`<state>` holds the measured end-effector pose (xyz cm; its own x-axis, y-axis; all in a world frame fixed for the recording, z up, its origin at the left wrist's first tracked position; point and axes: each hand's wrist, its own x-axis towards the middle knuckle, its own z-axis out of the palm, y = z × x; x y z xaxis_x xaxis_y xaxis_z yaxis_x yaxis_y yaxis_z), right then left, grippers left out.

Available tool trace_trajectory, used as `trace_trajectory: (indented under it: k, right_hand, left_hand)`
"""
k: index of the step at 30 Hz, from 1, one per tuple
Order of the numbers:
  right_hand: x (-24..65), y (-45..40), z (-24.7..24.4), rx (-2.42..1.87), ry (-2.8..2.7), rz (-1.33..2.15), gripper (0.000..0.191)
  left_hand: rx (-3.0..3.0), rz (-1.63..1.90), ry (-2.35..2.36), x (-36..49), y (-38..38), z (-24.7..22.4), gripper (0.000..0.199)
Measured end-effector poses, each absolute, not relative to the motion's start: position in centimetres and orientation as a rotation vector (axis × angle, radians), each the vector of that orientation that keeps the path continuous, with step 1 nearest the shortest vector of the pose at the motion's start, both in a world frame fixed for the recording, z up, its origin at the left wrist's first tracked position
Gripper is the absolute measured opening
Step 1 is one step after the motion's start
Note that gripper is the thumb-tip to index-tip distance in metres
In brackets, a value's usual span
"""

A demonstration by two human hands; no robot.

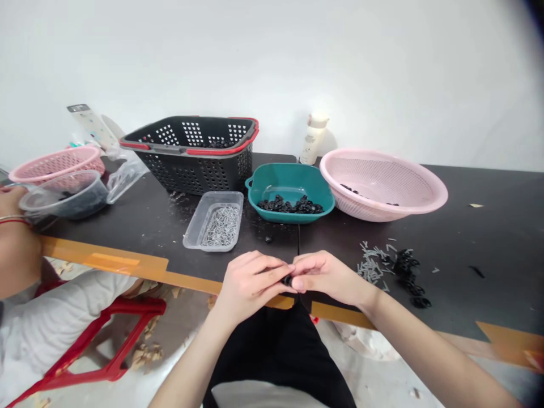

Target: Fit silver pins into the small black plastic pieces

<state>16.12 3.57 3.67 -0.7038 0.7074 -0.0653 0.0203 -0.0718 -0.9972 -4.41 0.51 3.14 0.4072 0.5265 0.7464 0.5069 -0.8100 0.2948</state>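
A small black piece (288,280) was pinched between the left hand (250,284) and right hand (328,276) fingertips; a slack grip risked dropping it off the table edge (127,263).

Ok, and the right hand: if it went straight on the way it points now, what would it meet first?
The small black piece at its fingertips, held between it and the left hand. The right hand already seems to touch that piece, though depth is hard to judge from this view.
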Motion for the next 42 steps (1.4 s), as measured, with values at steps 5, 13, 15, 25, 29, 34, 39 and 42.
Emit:
trace_trajectory:
  k: [5, 13, 15, 25, 29, 34, 39, 42]
  right_hand:
    - [16.4, 3.6, 3.4, -0.769, -1.793, 1.798, 0.014]
    - [15.8, 3.5, 3.9, -0.885, -1.746, 1.801, 0.022]
    - [15.8, 3.7, 3.7, -0.920, -1.697, 1.896, 0.024]
    - [15.6, 4.1, 2.9, -0.835, -1.719, 1.935, 0.025]
    - [15.1, 3.8, 2.5, -0.780, -1.758, 1.807, 0.029]
    - [14.4, 3.1, 1.6, -0.813, -1.664, 1.779, 0.034]
    - [13.9, 2.6, 1.0, -0.891, -1.517, 1.799, 0.032]
    - [13.8, 2.7, 1.1, -0.908, -1.468, 1.813, 0.031]
  left_hand:
    - [2.657, 1.463, 0.896, -4.2, 0.3, 2.3, 0.024]
    - [2.600, 1.447, 1.072, -4.0, -0.1, 1.2, 0.023]
    - [2.589, 1.448, 1.071, -3.9, -0.1, 0.8, 0.023]
    - [2.494, 1.469, 1.049, -4.2, 0.0, 0.5, 0.021]
    - [2.471, 1.496, 1.048, -4.3, 0.0, 0.3, 0.023]
    - [2.433, 1.495, 1.092, -4.3, 0.0, 0.3, 0.023]
    - [2.400, 1.472, 1.140, -4.2, 0.2, 0.2, 0.022]
    - [2.366, 1.445, 1.148, -4.2, 0.4, 0.3, 0.023]
